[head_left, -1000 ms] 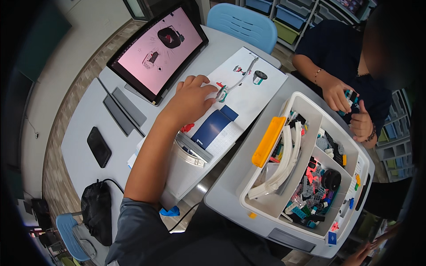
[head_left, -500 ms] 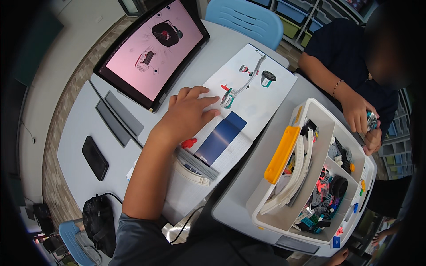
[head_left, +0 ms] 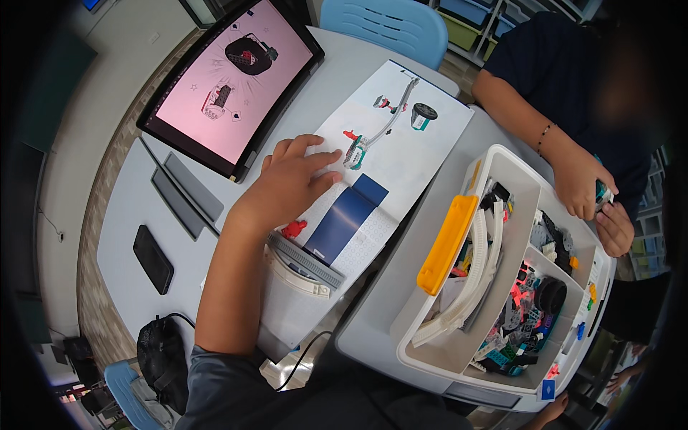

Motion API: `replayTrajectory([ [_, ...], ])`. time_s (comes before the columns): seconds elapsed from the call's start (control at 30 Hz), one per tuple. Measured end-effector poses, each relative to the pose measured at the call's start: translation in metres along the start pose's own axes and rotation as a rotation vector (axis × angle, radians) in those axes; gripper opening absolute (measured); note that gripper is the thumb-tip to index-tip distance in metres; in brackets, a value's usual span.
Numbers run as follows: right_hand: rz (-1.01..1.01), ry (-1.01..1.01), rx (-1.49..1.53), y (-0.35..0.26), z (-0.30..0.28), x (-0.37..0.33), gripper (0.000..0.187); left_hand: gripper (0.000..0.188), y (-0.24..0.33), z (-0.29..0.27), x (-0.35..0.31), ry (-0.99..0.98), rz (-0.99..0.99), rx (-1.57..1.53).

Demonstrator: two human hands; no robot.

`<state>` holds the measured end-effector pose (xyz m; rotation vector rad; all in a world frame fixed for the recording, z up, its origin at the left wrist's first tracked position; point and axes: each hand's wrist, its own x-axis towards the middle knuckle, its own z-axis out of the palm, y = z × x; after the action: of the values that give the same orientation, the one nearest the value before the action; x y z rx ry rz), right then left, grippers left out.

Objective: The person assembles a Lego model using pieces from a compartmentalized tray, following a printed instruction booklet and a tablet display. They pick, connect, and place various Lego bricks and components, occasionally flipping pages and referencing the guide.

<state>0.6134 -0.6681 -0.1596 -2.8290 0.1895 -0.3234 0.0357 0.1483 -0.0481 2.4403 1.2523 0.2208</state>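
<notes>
My left hand (head_left: 290, 175) reaches over an open picture booklet (head_left: 423, 172), its fingers spread and nothing in them. The fingertips are beside a printed picture of a teal and grey brick model. Close to my wrist are a small red piece (head_left: 294, 229), a grey toothed strip (head_left: 308, 259) and a white curved beam (head_left: 297, 276). A dark blue panel (head_left: 344, 226) shows on the booklet below my fingers. At the lower edge, by the tray, part of a hand (head_left: 552, 411) shows, seemingly my right hand; its fingers are mostly hidden.
A white sorting tray (head_left: 408, 326) with a yellow handle (head_left: 446, 244) holds mixed bricks. Across it, another person's hands (head_left: 591, 190) hold a small teal-and-grey piece. A laptop (head_left: 236, 93), black phone (head_left: 153, 259) and black pouch (head_left: 163, 362) are on the left.
The whole view has shifted a little, so table things appear slightly further left. My left hand stays over the booklet with its fingers spread. The other person's hands have turned their piece slightly.
</notes>
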Motion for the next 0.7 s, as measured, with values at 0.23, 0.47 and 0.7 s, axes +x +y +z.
replayTrajectory([
  [0.23,0.044,0.003,0.027,-0.002,0.0,0.001,0.055,0.043,-0.004,0.001,0.002,-0.014,0.011,0.021],
  [0.47,0.073,0.0,0.062,-0.007,0.001,0.001,0.051,0.042,-0.005,0.001,0.003,-0.021,0.01,-0.006],
  [0.7,0.095,0.012,0.099,-0.013,-0.001,-0.004,0.047,0.039,-0.007,-0.001,-0.002,-0.028,0.02,0.014],
])
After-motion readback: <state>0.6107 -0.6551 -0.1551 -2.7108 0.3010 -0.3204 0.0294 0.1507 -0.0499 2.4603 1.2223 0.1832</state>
